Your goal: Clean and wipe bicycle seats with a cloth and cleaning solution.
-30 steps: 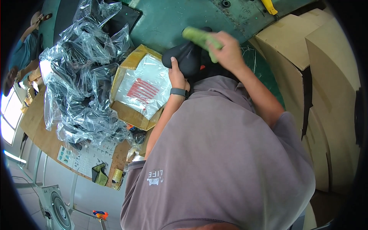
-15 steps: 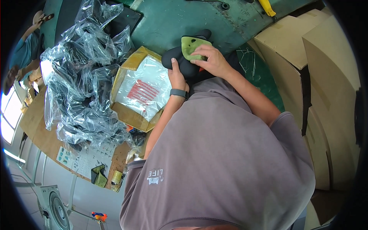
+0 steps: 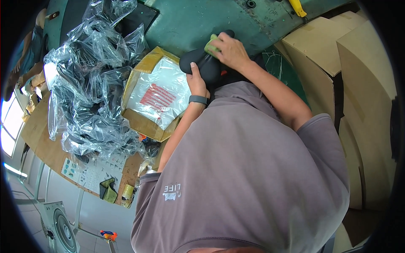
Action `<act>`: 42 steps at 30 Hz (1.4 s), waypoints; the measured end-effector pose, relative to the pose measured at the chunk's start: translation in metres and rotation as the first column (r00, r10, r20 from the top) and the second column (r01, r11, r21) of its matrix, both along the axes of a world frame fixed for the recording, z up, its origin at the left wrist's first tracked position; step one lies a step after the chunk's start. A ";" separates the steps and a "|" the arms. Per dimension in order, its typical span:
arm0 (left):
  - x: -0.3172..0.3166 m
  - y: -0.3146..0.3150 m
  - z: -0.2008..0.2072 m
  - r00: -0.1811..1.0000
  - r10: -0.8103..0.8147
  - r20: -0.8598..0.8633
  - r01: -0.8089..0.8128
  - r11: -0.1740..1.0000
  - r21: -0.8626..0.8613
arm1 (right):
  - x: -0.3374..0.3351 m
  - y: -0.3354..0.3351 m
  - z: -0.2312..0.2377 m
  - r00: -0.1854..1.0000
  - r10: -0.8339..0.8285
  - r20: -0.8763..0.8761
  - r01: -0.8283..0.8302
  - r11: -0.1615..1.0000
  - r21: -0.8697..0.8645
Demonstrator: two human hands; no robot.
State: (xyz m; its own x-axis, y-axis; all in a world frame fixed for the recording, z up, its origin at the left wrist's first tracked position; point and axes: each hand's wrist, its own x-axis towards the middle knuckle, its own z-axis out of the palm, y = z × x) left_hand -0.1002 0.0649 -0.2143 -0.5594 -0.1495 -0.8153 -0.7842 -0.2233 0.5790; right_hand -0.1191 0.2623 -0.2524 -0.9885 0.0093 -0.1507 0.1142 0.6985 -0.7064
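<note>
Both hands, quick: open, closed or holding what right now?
Left hand: holding the black saddle, thumb on top.
Right hand: closed on the green cloth, over the saddle.

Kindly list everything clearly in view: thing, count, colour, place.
padded saddle: one, black, top centre
folded cloth: one, green, over padded saddle
crumpled plastic heap: one, clear, left
open cardboard box: one, brown, beside heap
printed plastic bag: one, clear with red, inside box
large cardboard boxes: several, brown, right
flat bench: one, green, top
curved handle: one, yellow, upper right
paper sheet: one, white, lower left
creased cloth: one, green-black, beside sheet
short cylinder: one, yellow, beside creased cloth
round fan: one, pale, lower left
another person: one, blue clothing, left edge
shirt: one, grey-brown, centre
wristband: one, dark, left wrist
left hand: one, bare, holding padded saddle
right hand: one, bare, holding folded cloth
</note>
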 end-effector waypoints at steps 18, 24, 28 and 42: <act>0.001 0.017 0.006 0.988 -0.124 -0.097 0.114 0.988 -0.100 | -0.001 0.075 -0.105 0.947 -0.318 -0.037 0.320 0.935 0.153; 0.007 0.015 0.008 0.976 -0.116 -0.187 0.087 0.984 -0.156 | -0.004 0.009 -0.022 0.968 -0.182 -0.171 0.153 0.973 -0.172; 0.010 0.015 0.007 0.942 -0.239 -0.237 0.179 0.952 -0.248 | 0.009 -0.008 0.012 0.975 -0.019 -0.223 -0.011 0.992 -0.129; 0.024 -0.010 0.005 0.633 -0.686 -0.359 0.419 0.693 -0.586 | -0.013 0.045 -0.094 0.882 -0.463 0.084 0.463 0.886 0.019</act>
State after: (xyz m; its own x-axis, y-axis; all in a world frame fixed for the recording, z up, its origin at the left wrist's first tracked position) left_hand -0.0758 0.0544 -0.2092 -0.9474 0.1003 -0.3038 -0.2130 0.5107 0.8329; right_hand -0.1323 0.3072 -0.3463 -0.8553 0.4629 -0.2327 0.4832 0.5506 -0.6807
